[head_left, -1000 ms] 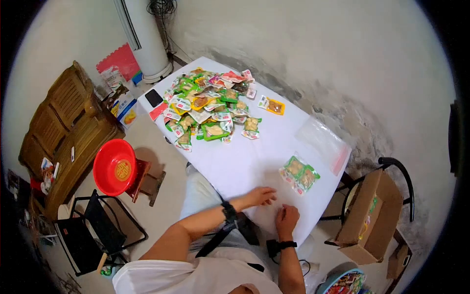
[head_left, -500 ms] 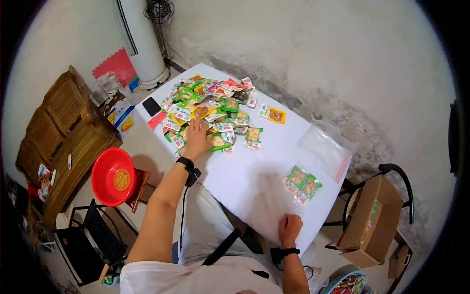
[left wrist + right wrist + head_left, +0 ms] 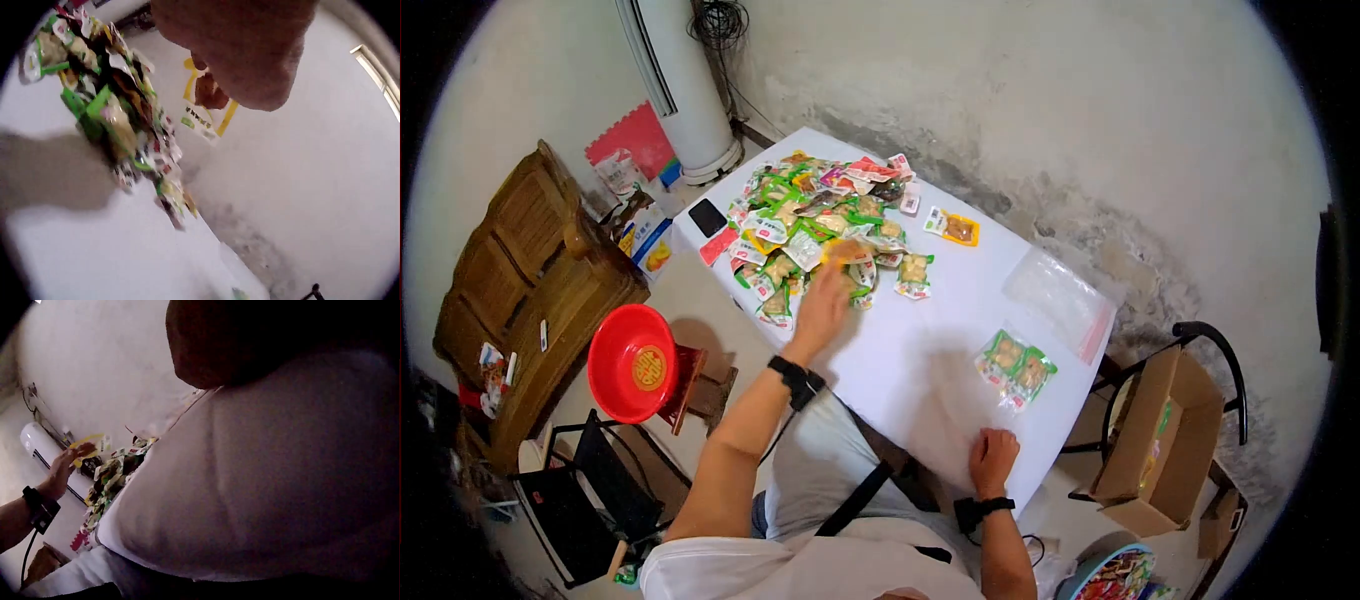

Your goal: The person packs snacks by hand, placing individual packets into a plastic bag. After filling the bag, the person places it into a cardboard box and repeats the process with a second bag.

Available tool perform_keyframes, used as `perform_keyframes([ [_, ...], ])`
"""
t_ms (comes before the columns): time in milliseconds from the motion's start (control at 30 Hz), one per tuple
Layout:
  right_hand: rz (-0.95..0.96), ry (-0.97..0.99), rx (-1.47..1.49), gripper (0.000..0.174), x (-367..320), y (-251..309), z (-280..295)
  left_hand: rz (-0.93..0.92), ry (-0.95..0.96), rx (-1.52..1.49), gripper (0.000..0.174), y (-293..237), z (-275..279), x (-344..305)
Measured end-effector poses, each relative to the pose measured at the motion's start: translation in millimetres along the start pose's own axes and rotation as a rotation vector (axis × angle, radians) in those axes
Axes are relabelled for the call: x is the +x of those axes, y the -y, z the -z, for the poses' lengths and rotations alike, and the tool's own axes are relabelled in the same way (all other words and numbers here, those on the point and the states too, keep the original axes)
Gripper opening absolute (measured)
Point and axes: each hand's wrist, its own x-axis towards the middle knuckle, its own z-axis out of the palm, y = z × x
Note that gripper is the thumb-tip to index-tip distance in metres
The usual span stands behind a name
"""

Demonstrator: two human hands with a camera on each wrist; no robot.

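Over the front of a heap of snack packets (image 3: pixel 795 215), my left hand (image 3: pixel 825 305) pinches a yellow-edged snack packet (image 3: pixel 212 94) with brown food showing through its window. The right wrist view also has this packet (image 3: pixel 92 449) raised above the heap. My right hand (image 3: pixel 995 458) rests at the table's near edge, fingers loosely curled and holding nothing. Ahead of it lies a clear bag with two green packets (image 3: pixel 1018 368). Another yellow packet (image 3: pixel 953 227) lies alone to the right of the heap.
Flat clear plastic bags (image 3: pixel 1055 295) lie at the white table's (image 3: pixel 880 355) right end. A phone (image 3: pixel 707 217) is at its left corner. A cardboard box (image 3: pixel 1165 445) stands on a chair at right, a blue basin (image 3: pixel 1090 578) below. A red basin (image 3: pixel 632 335) sits left.
My left hand went from beside my right hand to the heap, then picked up a yellow-edged packet and lifted it slightly rightward. My right hand stays at the near edge.
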Motion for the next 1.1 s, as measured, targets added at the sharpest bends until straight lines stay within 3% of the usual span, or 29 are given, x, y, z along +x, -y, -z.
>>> perform_keyframes([
  [133, 0.002, -0.017, 0.038, 0.015, -1.2, -2.9, -1.5, -0.115, 0.107, -0.199, 0.045, -56.3, -22.8, -52.9],
  [267, -0.050, 0.000, 0.027, 0.016, -4.3, -7.6, -7.0, -0.041, 0.193, -0.413, 0.037, -79.1, -51.1, -84.7],
  [367, -0.005, -0.049, -0.033, 0.014, -5.7, -8.6, -4.8, 0.039, 0.110, -0.496, 0.029, -82.8, -62.4, -91.0],
  [500, -0.054, 0.043, 0.011, 0.015, -5.0, -9.8, -4.0, 0.233, 0.040, -0.540, 0.029, -49.4, -88.3, -105.9],
  [567, -0.076, 0.071, 0.007, 0.016, -4.3, -8.3, -5.3, 0.557, -0.074, -0.442, 0.024, -34.9, -100.0, -117.1],
  [600, -0.063, 0.052, 0.004, 0.017, -4.2, -7.5, -4.6, 0.559, -0.070, -0.438, 0.024, -37.7, -96.3, -115.6],
  [667, -0.056, 0.038, 0.000, 0.018, -5.0, -7.8, -4.2, 1.169, -0.069, -1.096, 0.019, -49.2, -86.7, -105.4],
  [800, -0.058, 0.026, 0.055, 0.018, -8.2, -13.8, -7.4, 1.363, 0.016, -1.420, 0.017, -49.8, -100.5, -109.7],
  [867, -0.061, 0.012, 0.088, 0.019, -9.6, -16.8, -8.8, 1.454, 0.229, -1.563, 0.022, -62.4, -106.3, -113.7],
  [1000, -0.090, 0.033, 0.093, 0.017, -7.5, -13.2, -5.4, 1.570, 0.236, -1.622, 0.028, -107.1, -108.1, -109.6],
  [1100, -0.042, -0.028, 0.073, 0.014, -4.9, -10.6, -5.1, 1.581, 0.181, -1.663, 0.029, -108.8, -128.9, -111.7],
])
